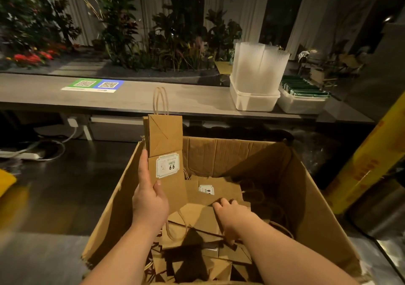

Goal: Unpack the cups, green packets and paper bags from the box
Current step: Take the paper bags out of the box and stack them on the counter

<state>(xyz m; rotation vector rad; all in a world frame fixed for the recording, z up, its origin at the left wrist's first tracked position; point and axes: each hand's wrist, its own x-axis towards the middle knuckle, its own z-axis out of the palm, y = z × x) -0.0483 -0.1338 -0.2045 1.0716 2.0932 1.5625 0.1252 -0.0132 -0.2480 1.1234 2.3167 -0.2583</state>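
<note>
Right hand (232, 219) grips piled bags (197, 221) in box (311, 214); left hand (149, 199) holds upright bag (164, 136).

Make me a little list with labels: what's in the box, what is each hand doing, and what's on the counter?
box: open brown cardboard box holding a pile of brown paper bags
left hand: holds a folded brown paper bag with a white sticker, upright
right hand: touches the pile; grip unclear
counter: grey counter with clear plastic cups in a white tub, green packets in a second white tub
</note>
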